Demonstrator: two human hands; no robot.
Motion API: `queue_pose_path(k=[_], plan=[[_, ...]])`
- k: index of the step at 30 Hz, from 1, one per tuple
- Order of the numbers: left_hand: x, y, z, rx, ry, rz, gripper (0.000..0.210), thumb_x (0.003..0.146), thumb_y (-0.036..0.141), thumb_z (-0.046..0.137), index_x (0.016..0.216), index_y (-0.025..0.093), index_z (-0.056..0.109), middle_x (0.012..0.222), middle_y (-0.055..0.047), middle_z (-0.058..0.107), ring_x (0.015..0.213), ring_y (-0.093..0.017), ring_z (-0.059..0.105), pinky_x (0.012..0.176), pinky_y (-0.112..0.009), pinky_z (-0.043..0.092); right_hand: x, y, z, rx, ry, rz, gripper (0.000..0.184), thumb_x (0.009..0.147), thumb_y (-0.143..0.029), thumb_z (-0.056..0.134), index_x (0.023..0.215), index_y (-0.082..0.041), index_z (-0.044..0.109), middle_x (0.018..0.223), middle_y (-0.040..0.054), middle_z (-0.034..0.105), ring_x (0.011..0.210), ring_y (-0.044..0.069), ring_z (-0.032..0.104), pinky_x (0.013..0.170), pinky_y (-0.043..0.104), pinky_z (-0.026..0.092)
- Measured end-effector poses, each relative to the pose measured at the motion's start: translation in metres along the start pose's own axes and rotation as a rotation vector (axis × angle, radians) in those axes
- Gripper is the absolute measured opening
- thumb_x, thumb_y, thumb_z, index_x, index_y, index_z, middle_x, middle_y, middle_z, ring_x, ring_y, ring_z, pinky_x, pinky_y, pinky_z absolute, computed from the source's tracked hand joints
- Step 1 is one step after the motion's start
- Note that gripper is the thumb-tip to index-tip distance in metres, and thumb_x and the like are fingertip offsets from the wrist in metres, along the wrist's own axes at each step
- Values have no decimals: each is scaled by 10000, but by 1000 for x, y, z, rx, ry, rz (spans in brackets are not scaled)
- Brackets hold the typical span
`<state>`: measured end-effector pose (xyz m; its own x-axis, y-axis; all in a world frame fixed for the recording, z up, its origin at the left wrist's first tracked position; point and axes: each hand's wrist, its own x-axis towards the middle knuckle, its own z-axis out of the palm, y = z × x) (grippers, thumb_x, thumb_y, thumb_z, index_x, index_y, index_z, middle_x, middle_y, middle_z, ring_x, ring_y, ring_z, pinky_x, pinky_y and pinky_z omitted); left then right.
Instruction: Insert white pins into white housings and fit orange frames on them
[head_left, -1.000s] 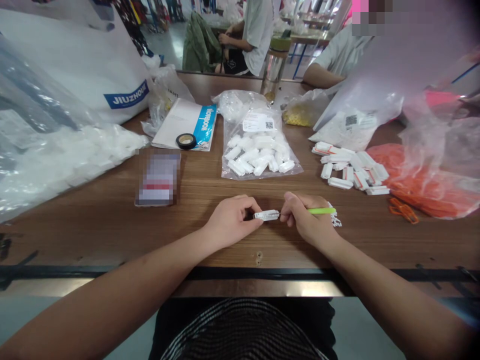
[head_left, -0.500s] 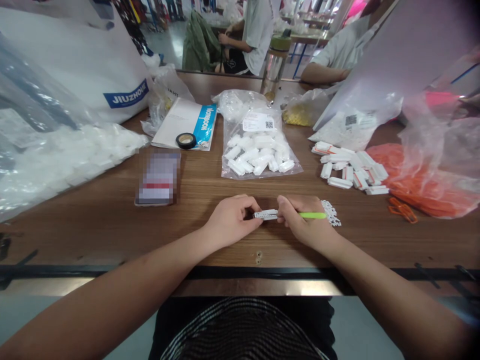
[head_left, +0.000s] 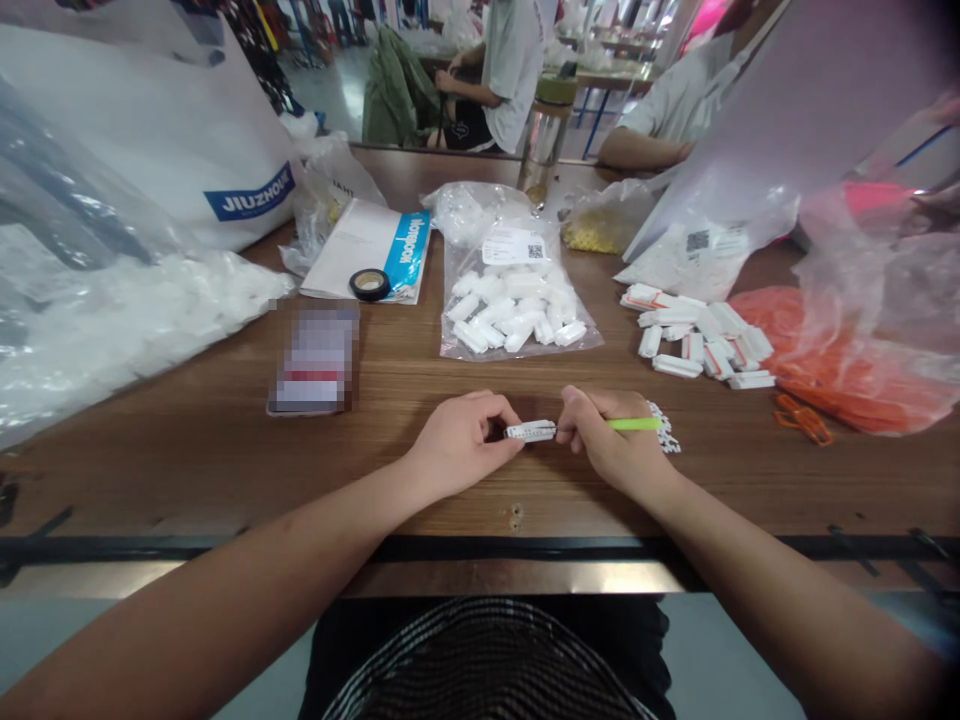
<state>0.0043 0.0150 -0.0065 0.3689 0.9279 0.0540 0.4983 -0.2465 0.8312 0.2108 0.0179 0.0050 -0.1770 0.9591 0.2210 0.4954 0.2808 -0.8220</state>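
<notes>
My left hand (head_left: 461, 440) pinches the left end of a small white plastic piece (head_left: 531, 431) with a row of small dark marks, just above the table. My right hand (head_left: 611, 430) is closed round a thin tool with a lime-green handle (head_left: 634, 424). The tool's narrow dark tip is at the right end of the white piece; whether it touches, I cannot tell. Partly hidden by my right hand lies a heap of tiny white parts (head_left: 666, 432).
A clear bag of white pieces (head_left: 517, 310) lies ahead. White pieces with orange strips (head_left: 697, 335) and a bag of orange parts (head_left: 847, 350) lie right. Leftward are a phone (head_left: 315, 360), notebook (head_left: 337, 250), black tape roll (head_left: 370, 285) and large bag (head_left: 135, 320). People sit beyond.
My right hand and the green-handled tool have shifted slightly right, away from the white piece, so more of its right end shows. My left hand keeps its hold.
</notes>
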Motion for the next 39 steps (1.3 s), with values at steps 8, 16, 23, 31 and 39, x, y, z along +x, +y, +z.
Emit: queue_pose_path(k=[8, 16, 23, 31, 39], plan=[[0, 1, -1, 10, -1, -3, 79, 779, 263, 689, 836, 212, 703, 716, 25, 573, 580, -103, 462, 559, -260, 348, 1, 0, 1, 75, 37, 63, 476, 957, -374, 515, 530, -182, 598, 497, -7, 608, 413, 88, 523, 456, 229, 413], [0, 0, -1, 7, -5, 9, 77, 781, 256, 687, 838, 207, 703, 711, 24, 568, 591, -107, 463, 568, -259, 347, 2, 3, 1, 26, 35, 72, 488, 967, -374, 493, 531, -182, 602, 478, -10, 604, 398, 90, 524, 446, 227, 404], [0, -1, 0, 2, 5, 16, 63, 775, 248, 693, 821, 205, 696, 700, 32, 554, 595, -103, 456, 568, -255, 340, 3, -4, -1, -126, -48, -63, 479, 984, -333, 452, 545, -190, 580, 474, -24, 575, 438, 91, 529, 508, 239, 400], [1, -2, 1, -1, 2, 6, 63, 778, 252, 693, 826, 211, 697, 700, 34, 550, 586, -100, 443, 562, -255, 333, 3, -4, -1, -96, -4, -81, 473, 980, -321, 468, 541, -189, 585, 467, -28, 574, 425, 87, 528, 508, 238, 403], [1, -2, 0, 0, -1, 4, 64, 776, 250, 691, 825, 209, 699, 703, 31, 559, 586, -101, 445, 569, -256, 338, 2, -1, 1, -34, 15, -35, 484, 978, -323, 476, 528, -185, 588, 470, -25, 583, 420, 81, 530, 492, 226, 410]])
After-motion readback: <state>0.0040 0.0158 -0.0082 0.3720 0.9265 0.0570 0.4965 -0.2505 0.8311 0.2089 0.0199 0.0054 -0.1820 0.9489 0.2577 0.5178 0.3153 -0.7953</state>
